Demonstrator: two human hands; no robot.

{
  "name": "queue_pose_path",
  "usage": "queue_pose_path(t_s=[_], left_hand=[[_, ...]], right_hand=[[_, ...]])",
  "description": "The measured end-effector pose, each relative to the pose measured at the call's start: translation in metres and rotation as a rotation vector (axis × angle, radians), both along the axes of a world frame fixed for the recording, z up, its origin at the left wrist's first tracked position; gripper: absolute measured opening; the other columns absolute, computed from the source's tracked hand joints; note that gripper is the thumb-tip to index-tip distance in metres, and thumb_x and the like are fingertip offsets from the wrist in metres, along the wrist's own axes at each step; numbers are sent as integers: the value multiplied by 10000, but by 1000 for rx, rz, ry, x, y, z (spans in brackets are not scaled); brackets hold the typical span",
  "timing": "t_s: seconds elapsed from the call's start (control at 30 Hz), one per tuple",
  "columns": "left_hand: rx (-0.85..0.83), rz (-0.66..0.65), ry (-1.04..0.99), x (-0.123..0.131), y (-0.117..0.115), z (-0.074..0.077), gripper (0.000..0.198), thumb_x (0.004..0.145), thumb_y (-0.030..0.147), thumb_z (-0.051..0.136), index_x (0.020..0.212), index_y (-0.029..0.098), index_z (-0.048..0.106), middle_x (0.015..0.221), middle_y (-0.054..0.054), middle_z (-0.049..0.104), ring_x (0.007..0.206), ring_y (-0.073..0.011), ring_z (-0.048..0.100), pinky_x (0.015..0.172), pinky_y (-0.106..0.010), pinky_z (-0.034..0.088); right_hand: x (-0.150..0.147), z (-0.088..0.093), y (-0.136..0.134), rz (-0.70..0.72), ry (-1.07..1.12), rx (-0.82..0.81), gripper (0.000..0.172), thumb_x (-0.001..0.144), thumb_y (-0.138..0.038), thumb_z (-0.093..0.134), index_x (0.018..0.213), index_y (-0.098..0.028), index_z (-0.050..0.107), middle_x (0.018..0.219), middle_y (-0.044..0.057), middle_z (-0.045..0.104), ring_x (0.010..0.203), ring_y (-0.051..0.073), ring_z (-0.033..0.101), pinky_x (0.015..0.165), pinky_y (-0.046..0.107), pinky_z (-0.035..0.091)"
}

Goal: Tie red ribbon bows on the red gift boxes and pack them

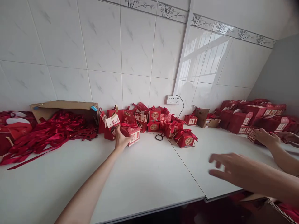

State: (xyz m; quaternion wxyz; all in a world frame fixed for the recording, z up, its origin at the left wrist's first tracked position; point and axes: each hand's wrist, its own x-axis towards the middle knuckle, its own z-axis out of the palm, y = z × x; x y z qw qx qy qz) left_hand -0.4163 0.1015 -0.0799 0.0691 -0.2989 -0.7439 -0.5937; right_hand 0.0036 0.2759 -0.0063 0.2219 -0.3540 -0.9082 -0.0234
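My left hand (121,140) is closed on a small red gift box (135,137) with a pale printed panel and a ribbon bow on top. Right behind it stand other red gift boxes, one of them a cream-topped red box (112,122) with a gold handle. Over the right part of the white table (149,174), my right hand (233,168) hangs with its fingers apart and holds nothing. It is slightly blurred. Nearest to that hand on the tabletop is a red gift box (187,139) with a round gold emblem and a red bow.
A heap of red ribbons (49,130) spills from a cardboard box (63,105) at left. Many red boxes (240,119) are stacked at right, where a co-worker's hand (266,138) touches one. A black ring (159,137) lies mid-table. A power strip (173,100) is on the wall.
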Motion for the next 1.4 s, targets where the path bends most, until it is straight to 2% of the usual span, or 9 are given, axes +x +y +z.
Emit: queue_pose_path(t_s=[0.07, 0.17, 0.3, 0.37, 0.53, 0.7, 0.87, 1.17, 1.4], left_hand=[[130, -303, -72, 16, -4, 4, 985, 535, 291, 734, 1362, 228, 204, 1326, -151, 421, 1233, -309, 429, 987, -447, 382], [272, -584, -274, 43, -9, 14, 945, 556, 255, 702, 1371, 263, 223, 1325, -118, 450, 1211, -284, 458, 956, -407, 416], [87, -980, -453, 55, -18, 14, 791, 524, 139, 673, 1271, 270, 449, 1302, -75, 526, 1134, -290, 528, 892, -397, 463], [-19, -914, -515, 48, -20, 5, 677, 532, 131, 672, 1186, 242, 538, 1246, -83, 580, 1109, -293, 553, 883, -404, 466], [96, -293, -402, 33, -14, -14, 400, 662, 338, 638, 1013, 149, 599, 1180, -145, 607, 1146, -293, 531, 978, -419, 392], [174, -521, -442, 48, -15, -9, 508, 814, 533, 447, 1169, 186, 554, 1252, -98, 579, 1172, -263, 516, 979, -385, 399], [62, -807, -431, 56, -16, -5, 555, 754, 406, 576, 1269, 207, 516, 1318, -71, 540, 1230, -269, 467, 1013, -360, 377], [1, -120, -174, 48, -17, -2, 415, 809, 517, 433, 775, 158, 638, 814, -65, 653, 824, -205, 596, 771, -311, 451], [-24, -354, -238, 65, -22, 13, 376, 734, 499, 580, 933, 187, 645, 882, -32, 607, 769, -169, 578, 679, -260, 442]], right_hand=[[-51, 4, -22, 228, -97, -167, 234, 707, -483, 668, 776, -260, 660, 684, 16, 657, 599, 165, 590, 554, 283, 410], [-139, 8, -31, 293, 237, -542, 273, 693, -461, 640, 609, -207, 587, 581, 26, 597, 545, 166, 539, 502, 268, 362], [-221, -29, -30, 329, 458, -732, 491, 847, -571, 290, 850, -184, 592, 863, 96, 659, 671, 168, 606, 554, 268, 443], [-239, -56, -35, 374, 724, -999, 534, 809, -627, 318, 819, -169, 591, 834, 105, 665, 691, 183, 621, 602, 287, 465], [-236, -87, -45, 470, 819, -1301, 526, 733, -682, 454, 701, -171, 571, 675, 66, 653, 604, 177, 609, 582, 291, 465], [-223, -83, -42, 412, 736, -1251, 554, 735, -712, 434, 756, -172, 555, 524, 8, 551, 437, 136, 511, 455, 269, 410], [-224, -84, -42, 452, 804, -1056, 511, 759, -677, 447, 865, -194, 576, 891, 52, 601, 733, 160, 548, 568, 263, 452], [-214, -76, -42, 484, 774, -1020, 636, 802, -736, 254, 567, -187, 473, 495, 1, 458, 462, 116, 420, 478, 256, 333], [-205, -68, -55, 676, 643, -750, 613, 729, -798, 311, 566, -210, 371, 530, -16, 405, 507, 120, 391, 498, 261, 303]])
